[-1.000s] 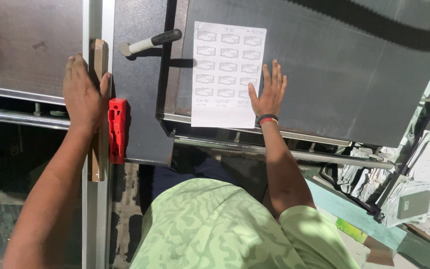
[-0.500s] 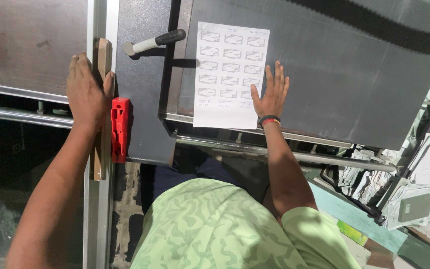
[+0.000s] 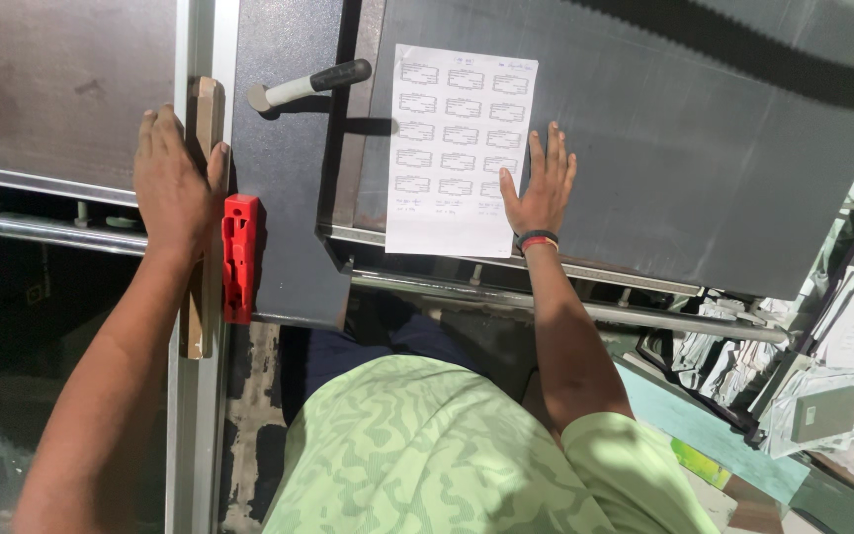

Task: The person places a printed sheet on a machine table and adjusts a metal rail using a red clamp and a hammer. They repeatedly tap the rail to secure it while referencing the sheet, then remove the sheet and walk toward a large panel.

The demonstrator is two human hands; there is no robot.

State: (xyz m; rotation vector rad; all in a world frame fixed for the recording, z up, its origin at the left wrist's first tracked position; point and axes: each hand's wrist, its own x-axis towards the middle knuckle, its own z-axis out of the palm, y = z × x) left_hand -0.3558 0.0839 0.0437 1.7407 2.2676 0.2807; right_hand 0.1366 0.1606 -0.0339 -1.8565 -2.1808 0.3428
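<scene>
Both hands lie flat with fingers spread, gripping nothing: the left hand [image 3: 175,183] presses on a wooden strip [image 3: 202,218] along the metal rail [image 3: 190,396], just beside a red plastic block [image 3: 241,257]; the right hand [image 3: 541,188] rests on the dark panel [image 3: 704,148], overlapping a printed paper sheet [image 3: 452,148]. Beyond lies a black-handled tool [image 3: 310,83].

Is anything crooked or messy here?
Yes. The paper sheet hangs over the near edge of the dark board under the right hand, and loose papers lie jumbled at the right.
</scene>
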